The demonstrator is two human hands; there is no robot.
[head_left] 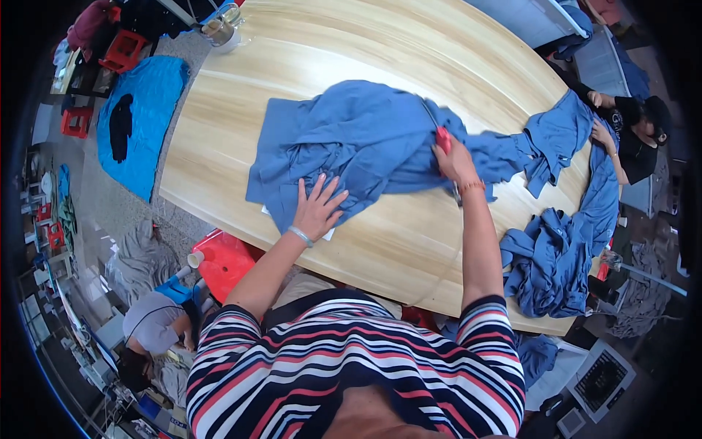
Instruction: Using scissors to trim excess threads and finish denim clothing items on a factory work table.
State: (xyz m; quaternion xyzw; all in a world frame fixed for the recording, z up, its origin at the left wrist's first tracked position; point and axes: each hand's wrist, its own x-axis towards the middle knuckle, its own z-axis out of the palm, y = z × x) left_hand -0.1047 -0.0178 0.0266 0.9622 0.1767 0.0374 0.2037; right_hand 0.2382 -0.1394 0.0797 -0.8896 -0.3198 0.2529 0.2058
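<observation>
Fingers of the L hand are spread wide, palm down on the near L part of a blue garment. R-hand fingers are wrapped round a red-handled tool, over the garment's R part; tool type unclear b/c of blur. Pale bracelet on L wrist, red one on R.

Garment lies rumpled mid-surface, w/ a flat band at its L end. Small white piece peeks out under its near edge, by L wrist.

Further R: more blue cloth, w/ a co-worker in black at the R edge, both hands on it. Blue pile sits at the near R corner.

Far L corner of surface: clear container. Off surface: red stool near L, then blue sheet on floor w/ a dark garment on top.
</observation>
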